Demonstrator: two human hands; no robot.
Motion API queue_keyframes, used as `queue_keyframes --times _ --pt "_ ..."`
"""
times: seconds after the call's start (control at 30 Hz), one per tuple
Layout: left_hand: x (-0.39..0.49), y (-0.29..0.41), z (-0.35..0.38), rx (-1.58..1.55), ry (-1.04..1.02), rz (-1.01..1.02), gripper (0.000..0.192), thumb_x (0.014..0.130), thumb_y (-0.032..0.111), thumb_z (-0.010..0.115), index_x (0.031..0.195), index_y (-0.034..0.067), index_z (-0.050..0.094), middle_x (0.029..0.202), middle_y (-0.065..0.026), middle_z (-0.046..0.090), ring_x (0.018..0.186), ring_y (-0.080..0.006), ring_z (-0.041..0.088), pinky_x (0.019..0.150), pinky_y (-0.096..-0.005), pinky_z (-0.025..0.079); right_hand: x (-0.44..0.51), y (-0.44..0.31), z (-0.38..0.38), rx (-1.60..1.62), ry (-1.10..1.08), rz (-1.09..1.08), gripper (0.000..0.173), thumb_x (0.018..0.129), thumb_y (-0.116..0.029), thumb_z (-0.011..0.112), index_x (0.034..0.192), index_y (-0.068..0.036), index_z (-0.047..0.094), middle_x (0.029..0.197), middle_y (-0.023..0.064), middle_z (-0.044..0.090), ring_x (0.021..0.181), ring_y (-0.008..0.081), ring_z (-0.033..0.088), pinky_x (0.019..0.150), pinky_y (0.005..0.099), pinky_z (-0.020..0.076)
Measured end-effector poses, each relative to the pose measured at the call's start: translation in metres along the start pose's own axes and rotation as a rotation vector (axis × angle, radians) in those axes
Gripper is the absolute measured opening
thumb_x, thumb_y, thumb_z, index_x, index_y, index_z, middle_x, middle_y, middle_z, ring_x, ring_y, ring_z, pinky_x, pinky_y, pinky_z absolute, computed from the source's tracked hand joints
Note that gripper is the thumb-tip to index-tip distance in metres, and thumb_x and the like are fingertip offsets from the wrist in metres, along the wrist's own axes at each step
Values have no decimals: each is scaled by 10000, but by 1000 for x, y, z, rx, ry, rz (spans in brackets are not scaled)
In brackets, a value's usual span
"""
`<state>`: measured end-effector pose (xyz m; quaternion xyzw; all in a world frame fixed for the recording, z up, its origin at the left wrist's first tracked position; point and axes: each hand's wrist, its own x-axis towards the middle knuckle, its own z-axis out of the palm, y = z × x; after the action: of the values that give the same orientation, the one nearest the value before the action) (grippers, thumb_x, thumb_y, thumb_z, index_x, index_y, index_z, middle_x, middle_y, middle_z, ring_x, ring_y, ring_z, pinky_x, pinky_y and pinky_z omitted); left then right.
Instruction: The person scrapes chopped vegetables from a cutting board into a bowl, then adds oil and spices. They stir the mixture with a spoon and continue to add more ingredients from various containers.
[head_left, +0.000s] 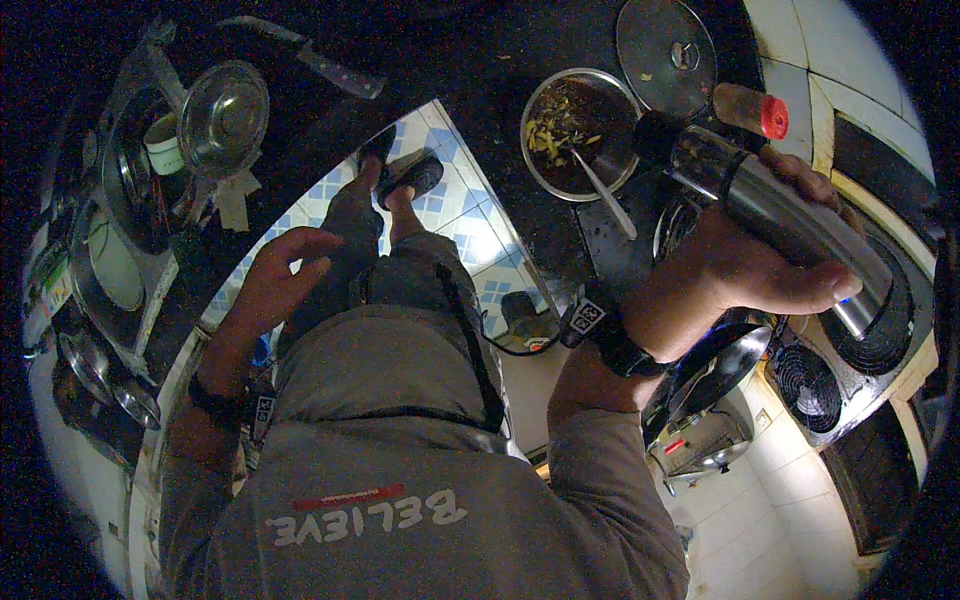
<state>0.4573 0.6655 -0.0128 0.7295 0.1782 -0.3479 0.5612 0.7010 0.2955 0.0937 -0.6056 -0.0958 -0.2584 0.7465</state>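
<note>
My right hand (750, 262) grips a brushed-metal cylinder (795, 217), apparently an electric spice grinder, with a clear band and a black end (652, 142). My thumb lies near a small blue light at its other end. The black end tilts toward a steel pot (632, 180) of dark food topped with yellowish-green pieces (551, 142). A metal spoon (604, 191) leans in the pot, its handle over the rim. My left hand (289, 266) hangs free in front of my legs, thumb and fingers apart, with nothing in it.
A round lid (660, 64) and a red-capped jar (750, 109) stand beyond the pot. Burners (806, 390) and a wok (720, 375) are at right. A knife (341, 71) lies on the dark counter. At left, a glass lid (223, 116) and a cup (163, 146) sit by the sink.
</note>
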Motion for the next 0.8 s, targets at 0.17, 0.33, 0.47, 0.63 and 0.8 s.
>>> queue_keyframes --times 0.17,0.33,0.47,0.63,0.8 --pt "-1 -3 1 -44 -12 28 310 912 33 645 1222 50 650 1223 -97 687 1184 -221 630 1060 -413 471 -1 1 -7 172 52 93 671 847 -696 575 1055 -60 630 950 129 655 851 321 653 811 479 565" --pt "1 -6 3 42 4 13 304 912 51 651 1215 55 658 1207 -93 692 1177 -220 630 1055 -408 472 -2 -2 -9 104 39 123 660 839 -698 590 1048 -73 632 947 119 655 847 312 646 819 473 556" --pt "2 -9 2 70 -8 71 294 912 64 651 1206 57 666 1205 -96 696 1179 -225 632 1063 -418 467 -3 -5 -6 105 7 117 657 835 -695 600 1045 -74 632 953 120 659 853 312 648 816 472 555" --pt "3 -10 4 75 -2 83 296 918 82 647 1213 59 666 1198 -100 697 1166 -230 638 1054 -425 473 -8 -3 -4 137 94 130 651 831 -690 608 1053 -79 633 949 121 660 864 322 653 822 469 554" --pt "2 -9 5 44 -5 58 304 918 82 650 1221 58 662 1195 -101 695 1167 -235 638 1052 -425 476 -8 -4 -2 49 1 66 621 827 -658 618 1041 -76 634 956 117 665 873 324 657 827 475 557"
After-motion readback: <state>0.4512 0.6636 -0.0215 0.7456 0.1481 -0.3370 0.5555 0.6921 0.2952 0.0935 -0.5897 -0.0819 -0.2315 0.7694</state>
